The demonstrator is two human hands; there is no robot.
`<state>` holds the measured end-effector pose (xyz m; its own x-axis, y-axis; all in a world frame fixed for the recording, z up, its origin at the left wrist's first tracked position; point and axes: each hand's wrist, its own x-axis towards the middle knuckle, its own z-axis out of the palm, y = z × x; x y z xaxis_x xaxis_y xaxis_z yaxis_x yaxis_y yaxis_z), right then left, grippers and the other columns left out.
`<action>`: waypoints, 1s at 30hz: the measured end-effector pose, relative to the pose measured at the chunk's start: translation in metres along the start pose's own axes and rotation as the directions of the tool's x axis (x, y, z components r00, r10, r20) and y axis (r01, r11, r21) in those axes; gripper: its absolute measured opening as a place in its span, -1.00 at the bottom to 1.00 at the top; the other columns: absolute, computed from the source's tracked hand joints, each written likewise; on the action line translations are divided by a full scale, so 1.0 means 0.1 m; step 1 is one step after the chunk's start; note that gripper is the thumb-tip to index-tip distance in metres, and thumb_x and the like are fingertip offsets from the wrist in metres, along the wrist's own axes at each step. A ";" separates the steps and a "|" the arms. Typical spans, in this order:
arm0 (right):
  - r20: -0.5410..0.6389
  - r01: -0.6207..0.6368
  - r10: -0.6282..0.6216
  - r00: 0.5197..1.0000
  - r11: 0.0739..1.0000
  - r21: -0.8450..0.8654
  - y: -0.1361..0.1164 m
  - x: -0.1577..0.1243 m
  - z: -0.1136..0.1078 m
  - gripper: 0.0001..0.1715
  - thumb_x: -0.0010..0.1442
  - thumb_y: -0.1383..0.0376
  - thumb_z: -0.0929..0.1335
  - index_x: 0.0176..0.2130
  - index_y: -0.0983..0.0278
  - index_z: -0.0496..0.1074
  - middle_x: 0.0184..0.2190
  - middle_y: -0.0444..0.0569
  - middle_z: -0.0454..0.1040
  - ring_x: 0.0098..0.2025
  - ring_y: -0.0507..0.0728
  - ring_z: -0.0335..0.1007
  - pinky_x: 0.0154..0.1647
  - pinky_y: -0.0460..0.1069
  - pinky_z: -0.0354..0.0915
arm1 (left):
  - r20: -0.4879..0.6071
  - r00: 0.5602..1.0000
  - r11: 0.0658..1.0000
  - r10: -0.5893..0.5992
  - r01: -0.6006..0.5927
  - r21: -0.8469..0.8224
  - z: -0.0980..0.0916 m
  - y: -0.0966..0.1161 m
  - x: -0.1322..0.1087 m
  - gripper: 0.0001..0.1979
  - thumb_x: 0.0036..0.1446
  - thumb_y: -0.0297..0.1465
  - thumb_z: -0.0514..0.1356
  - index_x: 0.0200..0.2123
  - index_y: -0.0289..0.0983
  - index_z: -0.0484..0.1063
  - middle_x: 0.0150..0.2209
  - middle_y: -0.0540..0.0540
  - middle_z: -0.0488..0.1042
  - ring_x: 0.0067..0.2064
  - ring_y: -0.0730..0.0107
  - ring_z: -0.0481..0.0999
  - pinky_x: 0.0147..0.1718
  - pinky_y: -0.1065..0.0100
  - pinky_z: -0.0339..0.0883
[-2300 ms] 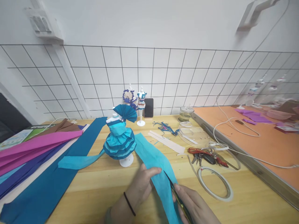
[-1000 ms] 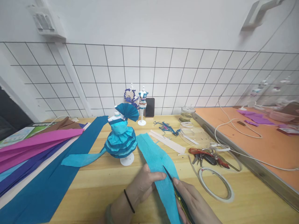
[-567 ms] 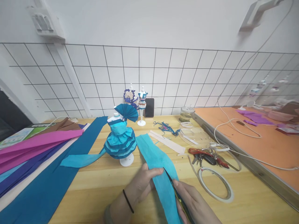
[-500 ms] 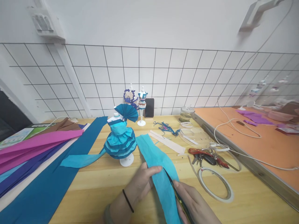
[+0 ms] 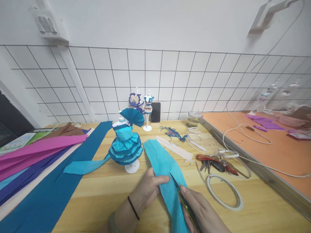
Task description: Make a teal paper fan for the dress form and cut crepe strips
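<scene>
A long turquoise crepe paper strip (image 5: 162,161) runs from the table toward the camera. My left hand (image 5: 152,186) pinches its left edge, the thumb lying on top. In my right hand (image 5: 194,204) are slim dark-and-gold scissors (image 5: 181,195), their pointed tip over the strip just right of my left thumb. How far the blades are apart is hard to tell. Left of the strip stands a small dress form (image 5: 125,145) in a ruffled turquoise and teal paper dress, with a teal pleated fan (image 5: 132,117) at its shoulder and a turquoise strip (image 5: 84,166) trailing left.
Coloured paper sheets (image 5: 43,152) and a long teal sheet (image 5: 60,181) cover the left side. Two small dress forms and a phone (image 5: 155,112) stand behind. To the right lie a tape roll (image 5: 239,202), keys (image 5: 207,165), clear containers (image 5: 194,118) and a white cable (image 5: 269,168).
The scissors' tip has risen and moved slightly left over the strip, closer to my left thumb. The strip has shifted slightly, and its middle looks flatter.
</scene>
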<state>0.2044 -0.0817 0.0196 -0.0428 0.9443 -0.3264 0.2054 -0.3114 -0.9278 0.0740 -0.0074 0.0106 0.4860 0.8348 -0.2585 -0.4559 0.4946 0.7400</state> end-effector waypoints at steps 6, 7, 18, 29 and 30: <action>0.035 0.048 -0.047 0.998 0.999 -0.010 -0.05 0.01 0.00 -0.37 0.18 -0.10 0.09 -0.69 0.24 0.17 -0.88 -0.26 0.08 -0.80 -0.05 0.04 -0.69 -0.15 0.13 | 0.039 0.999 1.000 0.000 0.000 0.007 -0.01 -0.03 0.01 -0.69 -0.29 -0.55 0.35 -0.35 -0.39 0.45 -0.35 -0.20 0.57 -0.33 0.27 0.52 -0.26 0.27 0.35; 0.033 0.049 -0.049 0.998 0.999 -0.008 -0.06 0.01 0.00 -0.37 0.18 -0.10 0.10 -0.68 0.24 0.18 -0.88 -0.25 0.09 -0.80 -0.05 0.05 -0.69 -0.16 0.13 | 0.047 0.999 1.000 0.003 -0.004 0.004 -0.02 -0.04 0.02 -0.69 -0.28 -0.55 0.35 -0.35 -0.39 0.45 -0.34 -0.20 0.57 -0.32 0.26 0.52 -0.25 0.26 0.35; -0.053 0.089 -0.087 0.995 0.995 0.034 -0.10 -0.01 0.00 -0.45 0.12 -0.10 0.19 -0.58 0.25 0.32 -0.76 -0.19 0.31 -0.58 0.07 0.33 -0.37 -0.10 0.29 | 0.053 0.999 1.000 0.002 -0.002 -0.001 -0.03 -0.06 0.02 -0.68 -0.28 -0.56 0.34 -0.33 -0.38 0.45 -0.34 -0.19 0.56 -0.32 0.26 0.51 -0.26 0.24 0.36; -0.109 0.094 -0.086 0.990 0.993 0.068 -0.13 -0.02 -0.01 -0.40 0.06 -0.11 0.23 -0.27 0.33 0.49 -0.29 -0.03 0.54 -0.16 0.22 0.38 -0.11 -0.04 0.23 | 0.050 0.999 1.000 -0.001 0.001 0.005 -0.04 -0.08 0.03 -0.69 -0.27 -0.56 0.34 -0.33 -0.38 0.45 -0.35 -0.17 0.56 -0.33 0.27 0.51 -0.29 0.24 0.37; -0.102 0.104 -0.096 0.990 0.992 0.071 -0.14 -0.02 -0.01 -0.41 0.07 -0.10 0.23 -0.29 0.33 0.49 -0.31 -0.03 0.54 -0.14 0.23 0.37 -0.11 -0.04 0.23 | 0.054 0.999 1.000 0.001 -0.001 0.007 -0.04 -0.09 0.03 -0.69 -0.27 -0.56 0.34 -0.33 -0.38 0.45 -0.35 -0.17 0.56 -0.33 0.26 0.51 -0.28 0.24 0.37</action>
<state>0.2024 -0.0786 0.0335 0.0375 0.9758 -0.2154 0.1296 -0.2184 -0.9672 0.0762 -0.0083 0.0011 0.5255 0.8208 -0.2239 -0.4509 0.4918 0.7448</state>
